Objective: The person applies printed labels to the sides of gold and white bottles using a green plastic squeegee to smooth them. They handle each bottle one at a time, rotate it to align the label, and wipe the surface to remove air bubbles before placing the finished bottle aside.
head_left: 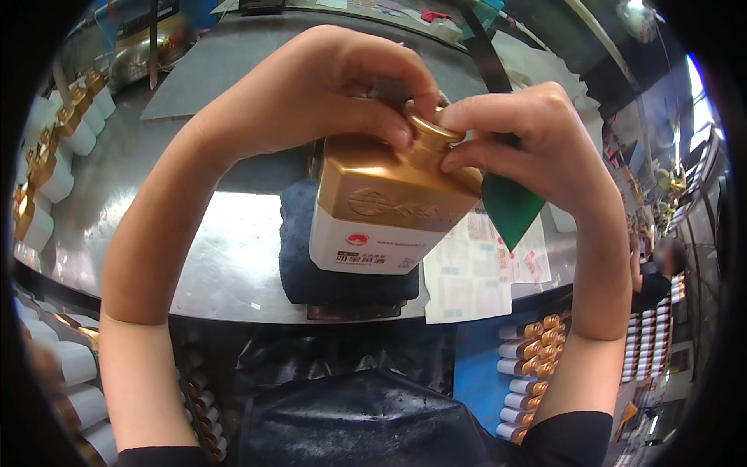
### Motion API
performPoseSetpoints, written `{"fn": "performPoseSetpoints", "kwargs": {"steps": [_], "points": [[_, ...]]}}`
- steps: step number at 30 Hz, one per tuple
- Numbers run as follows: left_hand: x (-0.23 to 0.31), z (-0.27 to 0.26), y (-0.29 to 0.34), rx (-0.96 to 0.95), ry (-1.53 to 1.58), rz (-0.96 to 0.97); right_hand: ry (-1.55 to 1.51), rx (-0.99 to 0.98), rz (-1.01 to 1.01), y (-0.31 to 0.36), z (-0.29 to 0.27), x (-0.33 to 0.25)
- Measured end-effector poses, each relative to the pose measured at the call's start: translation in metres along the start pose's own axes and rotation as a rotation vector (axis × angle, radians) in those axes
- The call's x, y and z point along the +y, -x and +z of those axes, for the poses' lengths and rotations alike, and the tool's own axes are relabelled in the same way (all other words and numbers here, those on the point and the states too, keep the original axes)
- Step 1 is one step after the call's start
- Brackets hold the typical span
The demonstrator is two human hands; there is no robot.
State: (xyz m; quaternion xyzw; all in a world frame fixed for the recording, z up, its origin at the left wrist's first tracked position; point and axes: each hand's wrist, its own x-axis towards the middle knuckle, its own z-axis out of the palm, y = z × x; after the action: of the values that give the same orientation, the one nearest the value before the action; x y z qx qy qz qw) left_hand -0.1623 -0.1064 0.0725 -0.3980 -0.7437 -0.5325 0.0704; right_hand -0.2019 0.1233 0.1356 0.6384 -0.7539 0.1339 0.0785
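Observation:
A flat-shouldered bottle, gold on top and white below, leans over a folded dark blue cloth. My left hand reaches over its far side, thumb and forefinger closed on the gold neck. From the other side my right hand pinches the flared rim of the same neck between thumb and forefinger. Below the right hand's curled fingers hangs a green pointed piece, flat and smooth; what holds it is hidden. The far side of the bottle is out of sight.
Printed paper sheets lie on the metal table right of the cloth. Rows of similar gold-topped bottles stand at the left and lower right. A co-worker is at far right.

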Motion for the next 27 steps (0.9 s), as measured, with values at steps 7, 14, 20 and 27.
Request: {"fn": "performPoseSetpoints", "kwargs": {"steps": [7,14,20,27], "points": [[0.007,0.010,0.036,0.392,-0.273,0.148,-0.158,-0.023,-0.015,-0.002,-0.003,0.013],[0.072,0.076,0.021,-0.023,-1.478,0.142,-0.407,-0.280,0.144,0.002,-0.058,-0.012],[0.060,0.078,0.022,0.068,-1.562,0.237,-0.075,-0.134,0.149,-0.007,-0.017,-0.014],[0.064,0.076,0.049,0.192,-1.272,0.057,-0.093,-0.086,0.197,-0.007,-0.014,-0.010]]}}
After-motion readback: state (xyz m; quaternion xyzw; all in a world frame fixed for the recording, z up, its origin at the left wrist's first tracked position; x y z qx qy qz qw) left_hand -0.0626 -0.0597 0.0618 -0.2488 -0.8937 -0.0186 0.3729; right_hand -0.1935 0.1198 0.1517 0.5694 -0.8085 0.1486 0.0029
